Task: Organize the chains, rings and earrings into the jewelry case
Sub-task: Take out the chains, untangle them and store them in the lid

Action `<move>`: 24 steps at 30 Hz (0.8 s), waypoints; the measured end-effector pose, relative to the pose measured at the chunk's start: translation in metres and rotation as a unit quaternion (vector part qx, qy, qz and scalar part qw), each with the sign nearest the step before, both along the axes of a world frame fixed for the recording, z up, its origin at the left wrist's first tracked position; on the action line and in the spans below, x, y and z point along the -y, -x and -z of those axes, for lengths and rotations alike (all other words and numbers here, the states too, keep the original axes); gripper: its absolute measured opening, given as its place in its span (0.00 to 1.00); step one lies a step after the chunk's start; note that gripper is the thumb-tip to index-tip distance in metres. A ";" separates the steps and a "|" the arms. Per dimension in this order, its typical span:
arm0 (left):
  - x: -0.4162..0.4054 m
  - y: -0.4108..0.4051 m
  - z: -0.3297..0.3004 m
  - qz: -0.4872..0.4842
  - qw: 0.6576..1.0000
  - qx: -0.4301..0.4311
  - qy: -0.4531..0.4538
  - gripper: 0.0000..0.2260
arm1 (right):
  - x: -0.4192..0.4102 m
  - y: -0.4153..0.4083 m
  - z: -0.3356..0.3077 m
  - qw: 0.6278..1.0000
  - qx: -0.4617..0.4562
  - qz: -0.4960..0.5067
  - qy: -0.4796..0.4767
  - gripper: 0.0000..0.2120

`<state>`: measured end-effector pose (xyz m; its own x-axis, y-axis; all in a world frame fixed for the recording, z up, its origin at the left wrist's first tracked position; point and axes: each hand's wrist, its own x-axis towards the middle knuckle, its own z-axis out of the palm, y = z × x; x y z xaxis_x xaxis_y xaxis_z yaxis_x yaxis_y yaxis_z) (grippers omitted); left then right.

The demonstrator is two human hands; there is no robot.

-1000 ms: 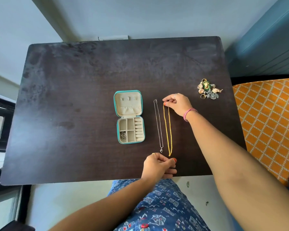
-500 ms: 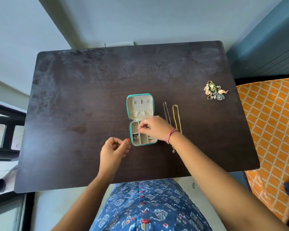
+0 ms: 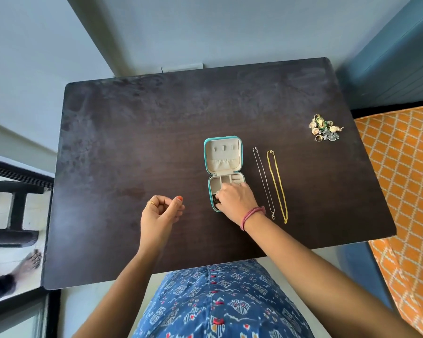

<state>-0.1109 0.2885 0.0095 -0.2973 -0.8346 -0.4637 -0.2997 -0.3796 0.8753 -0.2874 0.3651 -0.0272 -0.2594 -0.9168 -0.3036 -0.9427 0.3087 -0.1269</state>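
Observation:
A small teal jewelry case [image 3: 223, 154] lies open at the middle of the dark table [image 3: 132, 142], its beige lid flat at the far side. My right hand [image 3: 234, 200] covers the tray half. Its curled fingertips dip into the near-left compartment and pinch a small dark chain [image 3: 214, 200] that is mostly hidden there. My left hand [image 3: 160, 213] hovers left of the case, loosely curled and holding nothing. A silver chain [image 3: 264, 181] and a gold chain [image 3: 277, 186] lie straight, side by side, right of the case. A pile of rings and earrings [image 3: 325, 129] sits far right.
The table's near edge runs just in front of my body. An orange patterned mat [image 3: 400, 191] lies on the floor to the right. Another person's feet [image 3: 22, 264] show on the floor at the left, beyond the table's edge.
Both hands let go of the gold chain, which now lies beside the silver one. My right hand moved left onto the case tray and down to its near-left compartment. My left hand shifted left.

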 end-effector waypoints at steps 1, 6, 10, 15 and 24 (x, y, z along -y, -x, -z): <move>0.000 -0.001 0.000 0.006 1.000 -0.002 0.001 0.09 | 0.000 -0.003 0.001 1.000 -0.005 0.002 0.002 0.10; 0.003 -0.005 -0.001 0.030 0.999 -0.008 0.008 0.09 | -0.004 -0.006 0.006 0.999 0.006 0.004 0.036 0.12; 0.009 -0.008 -0.002 0.038 0.999 -0.017 0.006 0.10 | -0.011 0.003 0.000 0.987 0.121 0.106 0.032 0.10; 0.021 0.003 -0.012 0.084 0.996 -0.029 0.029 0.10 | -0.010 0.022 -0.037 0.916 0.343 0.208 0.032 0.04; 0.041 0.070 -0.080 0.370 0.919 -0.134 0.028 0.17 | 0.019 0.044 -0.148 0.799 0.557 0.197 0.110 0.07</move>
